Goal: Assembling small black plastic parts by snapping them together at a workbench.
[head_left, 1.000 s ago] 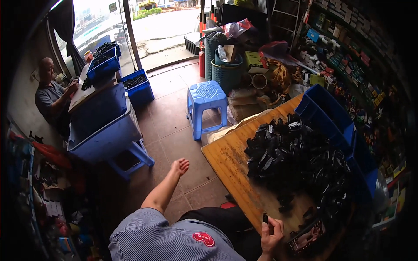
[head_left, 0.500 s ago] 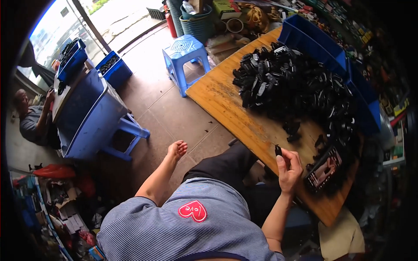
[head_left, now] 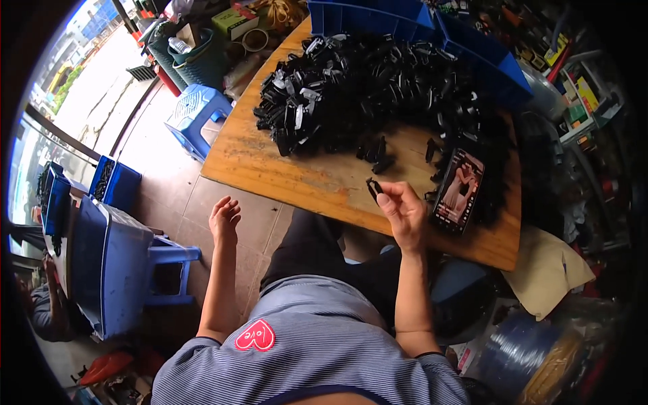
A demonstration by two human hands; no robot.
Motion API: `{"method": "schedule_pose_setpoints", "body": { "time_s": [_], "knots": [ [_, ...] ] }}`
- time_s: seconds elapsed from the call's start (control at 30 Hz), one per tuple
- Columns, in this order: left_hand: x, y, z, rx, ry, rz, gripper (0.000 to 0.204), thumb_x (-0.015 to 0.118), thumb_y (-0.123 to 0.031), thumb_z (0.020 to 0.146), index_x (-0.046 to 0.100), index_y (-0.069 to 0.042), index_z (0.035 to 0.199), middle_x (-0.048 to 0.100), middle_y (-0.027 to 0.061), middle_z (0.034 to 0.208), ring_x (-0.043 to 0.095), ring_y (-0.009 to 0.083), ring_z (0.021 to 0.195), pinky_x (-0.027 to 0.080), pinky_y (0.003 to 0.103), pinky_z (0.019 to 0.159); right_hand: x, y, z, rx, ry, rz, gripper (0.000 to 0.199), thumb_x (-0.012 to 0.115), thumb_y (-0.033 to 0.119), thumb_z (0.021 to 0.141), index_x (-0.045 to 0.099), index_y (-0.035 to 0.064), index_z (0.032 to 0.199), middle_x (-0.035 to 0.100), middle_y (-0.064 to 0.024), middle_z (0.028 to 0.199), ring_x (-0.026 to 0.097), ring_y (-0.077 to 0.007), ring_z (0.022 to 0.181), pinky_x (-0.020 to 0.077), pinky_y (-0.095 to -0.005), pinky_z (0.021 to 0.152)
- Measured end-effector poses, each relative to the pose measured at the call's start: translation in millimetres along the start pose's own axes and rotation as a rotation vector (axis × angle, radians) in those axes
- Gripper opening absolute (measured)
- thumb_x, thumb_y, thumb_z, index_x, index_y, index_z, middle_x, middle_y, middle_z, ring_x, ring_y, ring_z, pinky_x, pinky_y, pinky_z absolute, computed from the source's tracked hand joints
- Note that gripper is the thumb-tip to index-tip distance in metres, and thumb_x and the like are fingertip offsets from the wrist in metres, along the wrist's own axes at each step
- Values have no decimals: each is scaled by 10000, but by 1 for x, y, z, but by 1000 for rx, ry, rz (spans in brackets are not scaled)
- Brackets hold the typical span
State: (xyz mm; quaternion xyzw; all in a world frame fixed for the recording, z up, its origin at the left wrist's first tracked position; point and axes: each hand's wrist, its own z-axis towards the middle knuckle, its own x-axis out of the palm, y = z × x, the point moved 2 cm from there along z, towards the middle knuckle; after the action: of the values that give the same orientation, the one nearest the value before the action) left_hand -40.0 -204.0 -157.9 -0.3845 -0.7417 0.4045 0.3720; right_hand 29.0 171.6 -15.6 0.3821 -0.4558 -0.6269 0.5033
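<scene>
Since the earlier frames the head had swung down toward the wooden tabletop, so the heap of black plastic parts had slid from the right side of the picture to its upper middle, and the right hand had come forward over the near edge of the board. From the head camera, the only view, that hand's thumb and forefinger were pinched shut on a small black clip, the other fingers curled loosely behind. The clip stood out past the fingertips to the person's left and slightly away, its long axis running on a slant from the pinch up toward the heap; which end was the working one was too small to tell. It hung just above the bare wood, apart from the loose pieces at the heap's near fringe. A phone with a lit screen lay flat just to the right of the hand. The left hand hovered off the table over the tiled floor, fingers loosely half curled and holding nothing, well apart from the clip, so the right hand was much the nearer. A blue stool stood beyond the table's left corner.
</scene>
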Motion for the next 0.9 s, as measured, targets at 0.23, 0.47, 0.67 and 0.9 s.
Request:
{"method": "schedule_pose_setpoints", "body": {
  "time_s": [0.23,0.47,0.67,0.9],
  "knots": [
    [69,-97,-63,849,48,72,215,461,-39,866,586,-29,1041,636,68,914,561,100,743,423,205,643,-5,-4,-9,56,-191,208,195,436,157,899,528,2,974,606,-88,839,511,-96,670,425,-215,642],
    [200,-99,-119,1166,676,635,148,558,12,809,623,-32,935,580,60,836,556,149,718,457,252,592,-3,5,-9,33,-228,33,190,489,148,889,570,24,1006,596,-24,875,563,-84,753,421,-191,614],
    [270,-77,-129,1414,806,903,143,604,-105,764,608,-71,902,537,75,774,542,248,766,467,341,620,-10,-2,-8,26,-347,186,130,549,155,854,584,42,908,551,17,756,449,-47,617,356,-175,553],
    [286,-46,-125,1514,910,1172,265,592,-112,740,570,-60,999,551,85,801,558,247,793,474,343,637,-7,-3,-10,-19,-197,181,131,624,125,849,560,36,921,540,27,772,469,-32,652,390,-174,594]
  ]
}}
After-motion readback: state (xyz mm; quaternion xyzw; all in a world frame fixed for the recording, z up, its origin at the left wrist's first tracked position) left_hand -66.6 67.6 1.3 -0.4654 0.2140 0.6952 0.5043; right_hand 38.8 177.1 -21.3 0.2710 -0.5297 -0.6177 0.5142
